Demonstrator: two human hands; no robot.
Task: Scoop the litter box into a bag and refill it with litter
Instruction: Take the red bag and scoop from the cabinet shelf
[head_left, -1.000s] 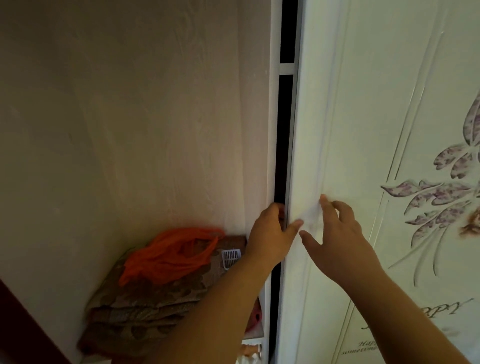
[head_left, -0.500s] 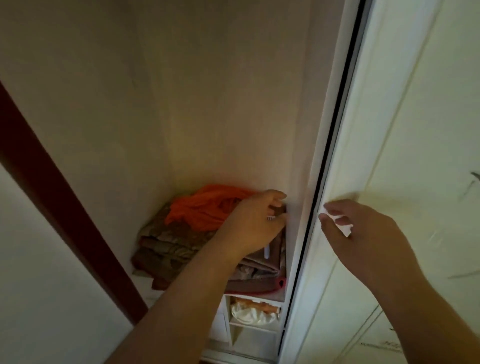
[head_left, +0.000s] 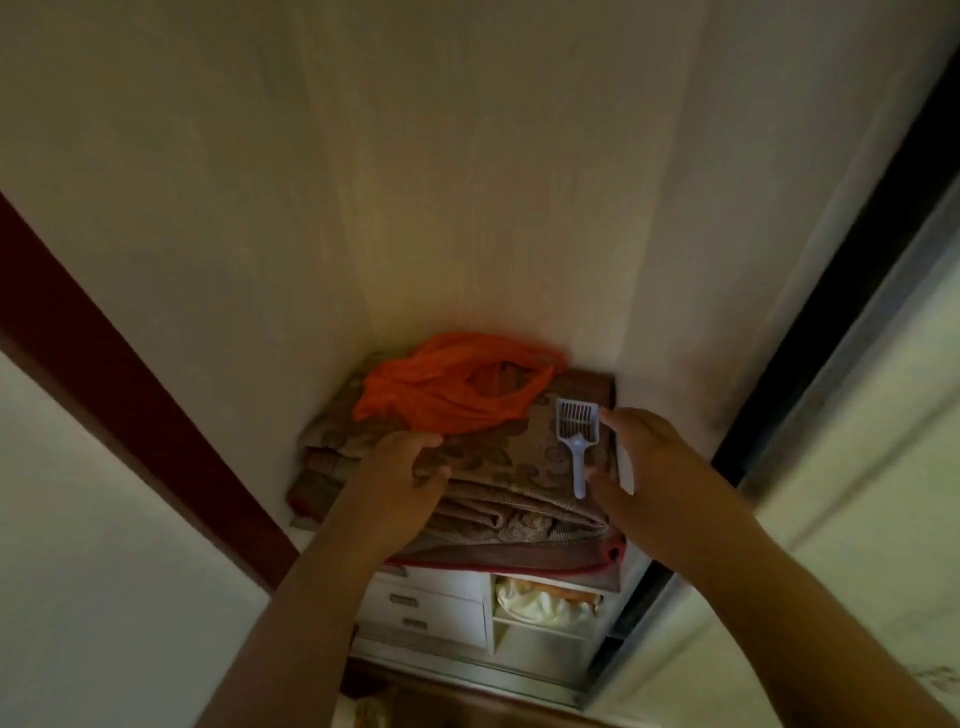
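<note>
Scoop (head_left: 577, 432) and orange bag (head_left: 449, 389) lie on top of folded blankets (head_left: 509, 499) inside a wardrobe, probably stored there as the litter kit. The scoop's long axis runs near to far: slotted head away from the person, handle toward them. The right hand (head_left: 654, 467) brackets it, fingers spread, grasping nothing. The left hand (head_left: 397, 478) curls loosely beside the bag, also holding nothing.
</note>
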